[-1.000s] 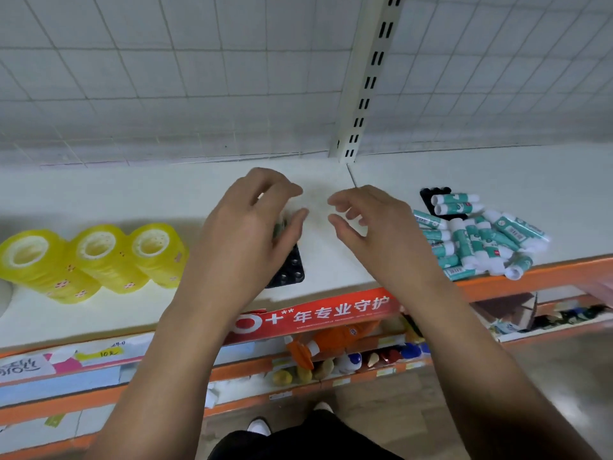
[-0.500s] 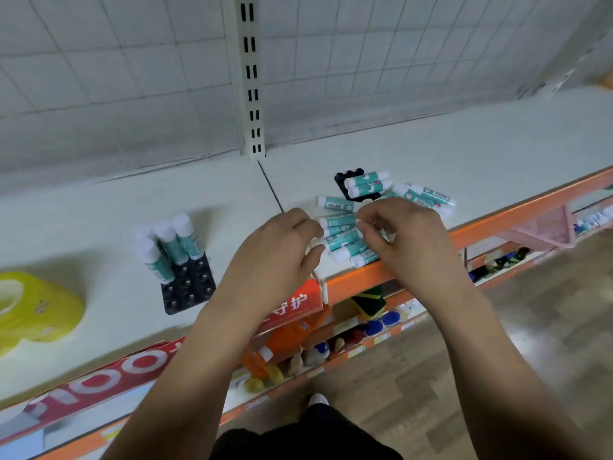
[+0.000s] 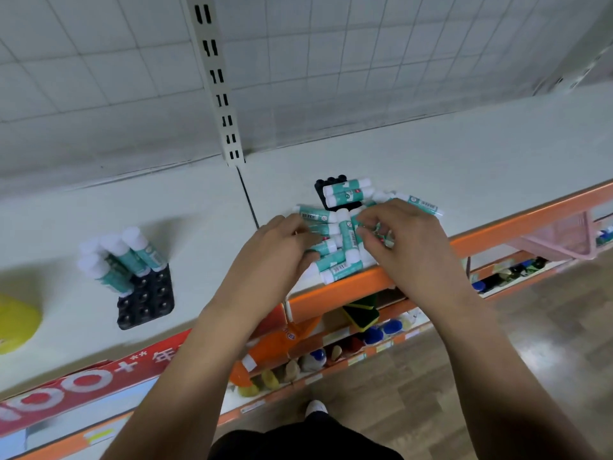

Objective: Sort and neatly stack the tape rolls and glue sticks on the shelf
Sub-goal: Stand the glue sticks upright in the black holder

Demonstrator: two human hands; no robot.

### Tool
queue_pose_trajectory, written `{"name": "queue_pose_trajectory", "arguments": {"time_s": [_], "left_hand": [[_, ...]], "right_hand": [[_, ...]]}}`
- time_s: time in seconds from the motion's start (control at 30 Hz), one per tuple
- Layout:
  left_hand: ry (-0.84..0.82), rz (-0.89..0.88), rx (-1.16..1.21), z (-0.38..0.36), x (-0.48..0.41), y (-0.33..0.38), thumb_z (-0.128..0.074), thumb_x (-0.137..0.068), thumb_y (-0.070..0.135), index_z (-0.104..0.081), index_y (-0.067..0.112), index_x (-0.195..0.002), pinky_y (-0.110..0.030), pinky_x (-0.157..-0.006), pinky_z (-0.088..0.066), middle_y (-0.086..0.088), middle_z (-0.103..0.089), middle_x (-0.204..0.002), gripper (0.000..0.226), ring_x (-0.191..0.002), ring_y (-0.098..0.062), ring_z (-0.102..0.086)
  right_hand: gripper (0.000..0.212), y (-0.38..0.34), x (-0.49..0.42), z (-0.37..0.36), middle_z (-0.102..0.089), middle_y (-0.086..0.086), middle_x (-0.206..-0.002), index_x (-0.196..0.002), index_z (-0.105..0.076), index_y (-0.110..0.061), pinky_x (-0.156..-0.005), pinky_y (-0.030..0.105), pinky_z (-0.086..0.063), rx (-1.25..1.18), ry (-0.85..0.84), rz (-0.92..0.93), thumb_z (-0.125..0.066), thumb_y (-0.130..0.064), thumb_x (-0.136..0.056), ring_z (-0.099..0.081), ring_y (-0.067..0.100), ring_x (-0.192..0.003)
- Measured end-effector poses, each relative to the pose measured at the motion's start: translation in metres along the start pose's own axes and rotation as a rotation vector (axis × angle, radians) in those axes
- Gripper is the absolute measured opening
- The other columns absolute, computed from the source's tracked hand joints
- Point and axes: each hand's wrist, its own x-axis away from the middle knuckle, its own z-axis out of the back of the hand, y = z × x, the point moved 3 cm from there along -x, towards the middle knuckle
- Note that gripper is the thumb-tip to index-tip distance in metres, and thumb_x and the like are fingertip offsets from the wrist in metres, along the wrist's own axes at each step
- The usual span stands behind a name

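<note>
The fingers [image 3: 300, 239] of the left hand [image 3: 265, 260] were curled loosely against the left edge of the loose pile of glue sticks [image 3: 335, 250], touching them; whether any stick was actually pinched could not be told. Far left on the shelf [image 3: 464, 161], a yellow tape roll [image 3: 16, 320] sat at the frame edge, and near it a black tray [image 3: 146, 300] held several glue sticks upright [image 3: 122, 257] in its back sockets, its front sockets bare. A second black tray [image 3: 323, 187] lay partly under the pile. The right hand [image 3: 408, 247] arched over the pile's right side, fingertips bent down among the sticks, its grip hidden. Done well, this step probably meant gathering a few sticks aligned cap-to-cap, since the pile lay at the shelf's front lip and a careless sweep could roll some off.
</note>
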Motion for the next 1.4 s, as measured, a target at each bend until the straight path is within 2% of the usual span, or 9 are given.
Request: {"name": "queue_pose_trajectory", "arguments": {"time_s": [0.2, 0.37, 0.47, 0.67, 0.8, 0.93, 1.2, 1.33, 1.4], "left_hand": [[0.024, 0.036, 0.063, 0.003, 0.0, -0.003, -0.059, -0.096, 0.023, -0.065, 0.014, -0.118, -0.033, -0.088, -0.046, -0.003, -0.061, -0.116, 0.025, -0.107, -0.023, -0.056], [0.059, 0.042, 0.073, 0.009, 0.001, -0.005, -0.048, -0.097, 0.032, -0.063, 0.017, -0.116, -0.043, -0.087, -0.048, -0.002, -0.064, -0.114, 0.029, -0.102, -0.026, -0.057], [0.046, 0.056, 0.076, 0.009, 0.002, -0.007, -0.041, -0.099, 0.035, -0.06, 0.021, -0.12, -0.046, -0.086, -0.048, 0.0, -0.06, -0.116, 0.031, -0.102, -0.024, -0.056], [0.028, 0.107, 0.11, 0.01, 0.003, -0.01, -0.042, -0.099, 0.034, -0.055, 0.024, -0.127, -0.042, -0.083, -0.051, 0.0, -0.053, -0.121, 0.032, -0.102, -0.021, -0.057], [0.043, 0.149, 0.144, 0.012, 0.005, -0.016, -0.039, -0.102, 0.036, -0.053, 0.028, -0.129, -0.039, -0.079, -0.052, -0.001, -0.052, -0.119, 0.032, -0.099, -0.019, -0.057], [0.049, 0.182, 0.171, 0.014, 0.01, -0.025, -0.031, -0.099, 0.044, -0.047, 0.037, -0.128, -0.035, -0.079, -0.052, 0.0, -0.057, -0.116, 0.034, -0.099, -0.017, -0.057], [0.17, 0.182, 0.181, 0.03, 0.022, -0.037, -0.059, -0.095, 0.026, -0.06, 0.022, -0.111, -0.037, -0.071, -0.052, 0.001, -0.055, -0.105, 0.017, -0.079, -0.019, -0.058], [0.245, 0.209, 0.275, 0.036, 0.03, -0.042, -0.073, -0.086, 0.015, -0.062, 0.023, -0.109, -0.022, -0.07, -0.05, 0.006, -0.059, -0.101, 0.026, -0.075, -0.003, -0.056], [0.281, 0.233, 0.332, 0.039, 0.034, -0.042, -0.075, -0.083, 0.014, -0.058, 0.023, -0.106, -0.024, -0.07, -0.051, 0.008, -0.063, -0.095, 0.03, -0.075, -0.004, -0.057]], "right_hand": [[0.021, 0.007, -0.012, -0.007, -0.062, -0.002, -0.1, -0.111, -0.067, -0.017, -0.079, 0.024, -0.043, 0.019, -0.075, -0.003, -0.063, -0.026, -0.093, -0.057, 0.015, -0.089], [0.043, 0.005, -0.023, -0.022, -0.055, 0.009, -0.117, -0.121, -0.063, -0.009, -0.091, 0.039, -0.045, 0.115, -0.172, -0.038, -0.06, -0.04, -0.093, -0.051, 0.03, -0.108], [0.053, 0.001, -0.03, -0.029, -0.051, 0.011, -0.119, -0.118, -0.065, -0.007, -0.094, 0.044, -0.045, 0.168, -0.23, -0.058, -0.053, -0.049, -0.089, -0.045, 0.031, -0.109], [0.037, -0.007, -0.038, -0.036, -0.056, 0.01, -0.114, -0.12, -0.067, -0.014, -0.091, 0.046, -0.044, 0.09, -0.216, -0.053, -0.066, -0.032, -0.087, -0.045, 0.031, -0.109], [0.032, -0.011, -0.04, -0.042, -0.066, 0.009, -0.108, -0.12, -0.067, -0.014, -0.09, 0.047, -0.045, 0.005, -0.166, -0.006, -0.066, -0.023, -0.089, -0.05, 0.032, -0.108], [0.028, -0.018, -0.042, -0.045, -0.062, 0.01, -0.112, -0.121, -0.063, -0.014, -0.088, 0.045, -0.047, -0.041, -0.128, 0.038, -0.062, -0.019, -0.093, -0.053, 0.031, -0.104], [0.032, -0.043, -0.046, -0.042, -0.05, 0.002, -0.121, -0.128, -0.058, -0.02, -0.076, 0.027, -0.046, -0.131, -0.126, 0.15, -0.053, -0.011, -0.098, -0.056, 0.014, -0.089], [0.036, -0.058, -0.04, -0.045, -0.047, 0.001, -0.117, -0.126, -0.061, -0.023, -0.069, 0.023, -0.044, -0.188, -0.172, 0.229, -0.054, -0.008, -0.095, -0.052, 0.011, -0.078], [0.035, -0.065, -0.037, -0.048, -0.047, 0.0, -0.118, -0.127, -0.061, -0.025, -0.071, 0.021, -0.042, -0.203, -0.209, 0.225, -0.052, -0.011, -0.096, -0.05, 0.008, -0.079]]}}
